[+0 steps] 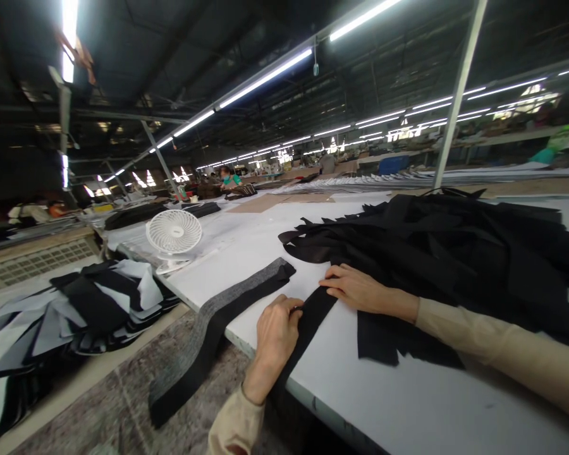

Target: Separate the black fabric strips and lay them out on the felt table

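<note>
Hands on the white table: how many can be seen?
2: the left hand grips a black fabric strip at the table's near edge; the right hand rests on the table beside that strip, near a black fabric pile.

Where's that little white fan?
In the head camera view, the white fan stands on the white table, left of centre, just beyond the grey-and-black fabric strip near the person's left hand.

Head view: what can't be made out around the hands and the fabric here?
All in the head view:
- Left hand: its back hides the fingertips, so any grip on the black fabric strip cannot be seen.
- Black fabric pile: top pieces hide the lower layers; the right edge cuts it off.
- Right sleeve: the right edge cuts it off.
- Far co-worker: too small to see their hands.
</note>
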The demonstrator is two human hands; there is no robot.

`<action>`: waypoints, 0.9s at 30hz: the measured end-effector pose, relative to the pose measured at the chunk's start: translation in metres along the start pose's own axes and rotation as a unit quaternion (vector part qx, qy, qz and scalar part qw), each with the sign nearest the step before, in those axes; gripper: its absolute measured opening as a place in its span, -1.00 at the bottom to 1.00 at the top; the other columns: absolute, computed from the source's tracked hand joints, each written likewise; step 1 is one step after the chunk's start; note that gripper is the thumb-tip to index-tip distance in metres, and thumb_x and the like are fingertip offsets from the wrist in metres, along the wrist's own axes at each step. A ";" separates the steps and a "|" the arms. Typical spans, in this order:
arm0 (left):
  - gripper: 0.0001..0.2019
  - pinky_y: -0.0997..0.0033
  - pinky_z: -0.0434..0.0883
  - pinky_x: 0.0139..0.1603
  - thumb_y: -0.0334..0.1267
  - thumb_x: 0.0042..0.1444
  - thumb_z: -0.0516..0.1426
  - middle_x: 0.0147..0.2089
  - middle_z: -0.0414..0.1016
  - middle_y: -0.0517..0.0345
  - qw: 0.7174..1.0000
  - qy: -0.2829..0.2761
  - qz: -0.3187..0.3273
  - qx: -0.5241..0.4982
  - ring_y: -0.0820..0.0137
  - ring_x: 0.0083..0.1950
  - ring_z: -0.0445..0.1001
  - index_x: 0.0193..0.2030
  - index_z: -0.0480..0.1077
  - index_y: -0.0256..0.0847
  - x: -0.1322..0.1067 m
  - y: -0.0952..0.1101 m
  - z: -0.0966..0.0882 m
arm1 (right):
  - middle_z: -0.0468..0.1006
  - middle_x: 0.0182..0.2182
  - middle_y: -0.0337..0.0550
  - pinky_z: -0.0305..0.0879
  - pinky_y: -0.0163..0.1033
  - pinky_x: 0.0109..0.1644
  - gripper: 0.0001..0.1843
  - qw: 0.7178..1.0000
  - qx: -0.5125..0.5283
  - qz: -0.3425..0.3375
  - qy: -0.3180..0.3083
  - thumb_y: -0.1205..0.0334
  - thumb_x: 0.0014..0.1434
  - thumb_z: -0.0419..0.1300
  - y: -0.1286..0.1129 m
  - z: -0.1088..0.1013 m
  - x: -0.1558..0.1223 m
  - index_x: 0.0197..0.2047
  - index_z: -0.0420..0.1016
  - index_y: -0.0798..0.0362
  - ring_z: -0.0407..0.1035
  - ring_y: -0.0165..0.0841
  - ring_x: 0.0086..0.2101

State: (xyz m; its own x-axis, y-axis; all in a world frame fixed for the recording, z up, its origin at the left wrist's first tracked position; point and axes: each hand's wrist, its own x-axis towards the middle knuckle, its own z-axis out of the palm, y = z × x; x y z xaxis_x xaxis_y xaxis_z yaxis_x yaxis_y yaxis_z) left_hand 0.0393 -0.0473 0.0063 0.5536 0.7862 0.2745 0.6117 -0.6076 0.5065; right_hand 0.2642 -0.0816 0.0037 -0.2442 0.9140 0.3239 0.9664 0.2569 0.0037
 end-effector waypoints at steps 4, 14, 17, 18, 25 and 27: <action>-0.76 0.40 0.27 -0.23 -0.42 0.12 0.07 -0.22 0.47 0.17 1.000 0.000 0.010 0.012 0.37 -0.22 0.43 -0.15 0.49 -0.10 -0.002 -0.002 0.000 | 0.46 -0.16 0.07 0.31 0.00 -0.08 -0.73 0.991 -0.103 0.078 -0.035 0.27 0.24 0.06 0.013 -0.009 0.002 -0.11 0.56 0.12 0.35 -0.16 -0.21; -0.77 0.43 0.27 -0.23 -0.42 0.11 0.11 -0.26 0.43 0.18 0.999 0.005 0.004 -0.043 0.40 -0.24 0.42 -0.13 0.51 -0.14 -0.001 -0.004 -0.002 | 0.53 -0.15 -0.03 0.33 -0.20 -0.01 -0.63 0.989 0.141 -0.040 0.017 0.47 0.19 -0.03 -0.013 -0.004 0.010 -0.01 0.48 0.16 0.42 -0.29 -0.16; -0.80 0.47 0.28 -0.26 -0.43 0.10 0.14 -0.32 0.43 0.20 0.995 0.018 -0.003 -0.095 0.45 -0.28 0.42 -0.19 0.54 -0.16 -0.003 -0.008 -0.003 | 0.51 -0.08 -0.02 0.31 -0.19 0.05 -0.60 0.988 0.148 -0.038 0.006 0.51 0.15 -0.03 -0.011 0.000 0.007 -0.03 0.51 0.16 0.41 -0.27 -0.11; -0.81 0.48 0.28 -0.26 -0.44 0.10 0.14 -0.33 0.43 0.21 0.994 0.024 -0.004 -0.104 0.46 -0.29 0.42 -0.21 0.55 -0.17 -0.003 -0.009 -0.003 | 0.50 -0.05 -0.03 0.29 -0.19 0.07 -0.59 0.988 0.147 -0.041 0.004 0.53 0.14 -0.04 -0.011 0.000 0.005 -0.04 0.52 0.16 0.40 -0.28 -0.09; -0.77 0.48 0.29 -0.25 -0.47 0.11 0.11 -0.34 0.41 0.20 0.997 0.029 0.031 -0.067 0.46 -0.30 0.41 -0.26 0.56 -0.12 -0.006 -0.012 0.002 | 0.39 0.01 -0.04 0.32 -0.17 0.04 -0.47 0.994 0.093 -0.044 -0.048 0.53 0.16 -0.08 -0.020 -0.005 0.000 0.09 0.45 0.00 0.31 -0.26 -0.02; -0.76 0.46 0.28 -0.25 -0.45 0.14 0.08 -0.33 0.40 0.18 0.998 0.023 0.037 -0.038 0.44 -0.29 0.40 -0.23 0.56 -0.12 -0.007 -0.010 0.002 | 0.35 0.03 -0.05 0.36 -0.16 -0.06 -0.35 0.994 0.059 -0.052 -0.080 0.59 0.08 -0.07 -0.025 -0.007 0.000 0.14 0.39 -0.15 0.27 -0.22 -0.01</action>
State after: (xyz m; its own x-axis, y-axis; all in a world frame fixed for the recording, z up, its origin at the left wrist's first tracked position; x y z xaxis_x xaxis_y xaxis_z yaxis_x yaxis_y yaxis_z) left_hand 0.0306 -0.0466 -0.0025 0.5675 0.7451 0.3503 0.5245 -0.6551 0.5438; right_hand 0.2404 -0.0908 0.0103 -0.3603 0.9167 0.1730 0.9219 0.3782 -0.0840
